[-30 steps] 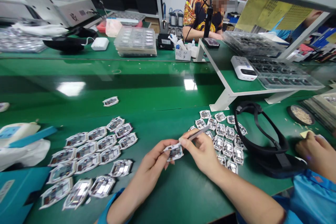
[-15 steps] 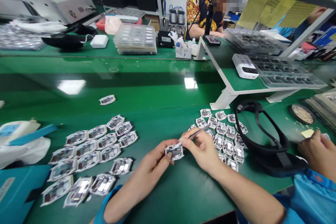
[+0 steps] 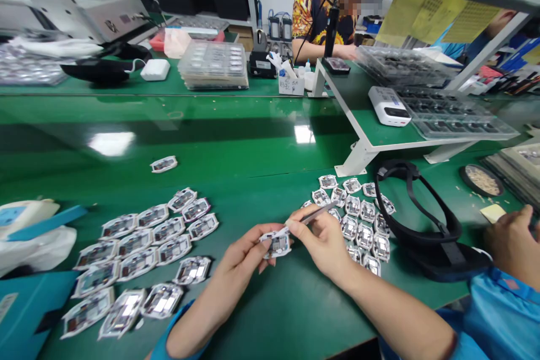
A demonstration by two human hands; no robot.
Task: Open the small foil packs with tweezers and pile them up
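Note:
My left hand point(image 3: 240, 256) pinches a small watch-like housing point(image 3: 279, 244) by its left side, its white frame and exposed electronics facing up. Metal tweezers point(image 3: 317, 212) lie between the fingers and thumb of my right hand point(image 3: 324, 241), the handle end sticking out to the right. Their tip is at the housing's upper right edge; whether anything is in the tip I cannot tell. Similar housings point(image 3: 167, 229) lie in slanted rows left of my left hand. More housings point(image 3: 349, 226) form a tight cluster beyond my right hand.
A black headband visor point(image 3: 441, 242) stands right of the cluster. A co-worker's hand point(image 3: 512, 242) rests at the far right, near a dish of small pale pieces point(image 3: 482, 180). A white-legged shelf point(image 3: 352, 158) carries a white device point(image 3: 388, 106). One lone housing point(image 3: 164, 164) lies farther back.
The view has shifted slightly. My left hand has turned the housing a little, so its inside shows more fully. The tweezers stay at its upper edge.

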